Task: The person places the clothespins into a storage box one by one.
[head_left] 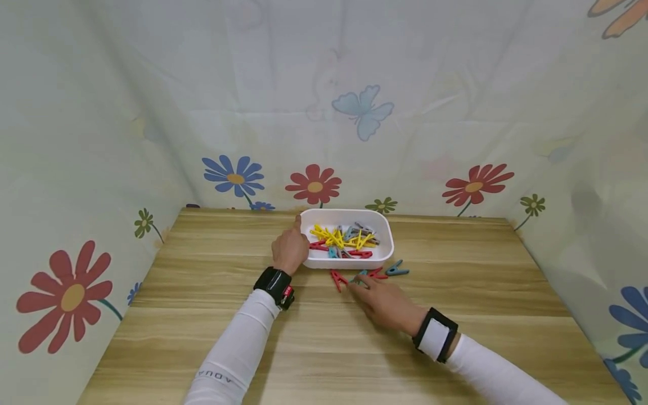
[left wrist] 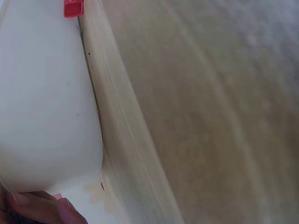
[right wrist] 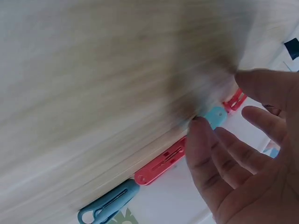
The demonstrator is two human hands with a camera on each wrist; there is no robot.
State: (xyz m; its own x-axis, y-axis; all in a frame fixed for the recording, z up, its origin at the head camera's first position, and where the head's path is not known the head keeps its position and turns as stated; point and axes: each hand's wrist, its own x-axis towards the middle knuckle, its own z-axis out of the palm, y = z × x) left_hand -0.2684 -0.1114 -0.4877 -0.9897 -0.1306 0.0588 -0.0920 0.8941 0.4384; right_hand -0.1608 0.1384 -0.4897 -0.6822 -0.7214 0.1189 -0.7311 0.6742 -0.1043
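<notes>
Several clothespins in yellow, red, grey and blue lie in a white plastic tray (head_left: 349, 264) at the back of the table. My left hand (head_left: 291, 247) holds the tray's left side, its fingertips (left wrist: 39, 207) against the outer wall near a corner. My right hand (head_left: 382, 304) is in front of the tray, over a short row of loose clothespins. Its thumb and index finger stand apart beside a teal clothespin (right wrist: 216, 116), which the fingers partly cover. Beside it lie a red clothespin (right wrist: 161, 161) and a blue clothespin (right wrist: 110, 200); another red clothespin (head_left: 338, 279) is to the left.
The wood-patterned table (head_left: 202, 270) reaches back to a light curtain (head_left: 283, 112) printed with flowers and a butterfly. Similar curtain stands along the left and right sides. A black band (head_left: 273, 286) is strapped round the left wrist, another round the right.
</notes>
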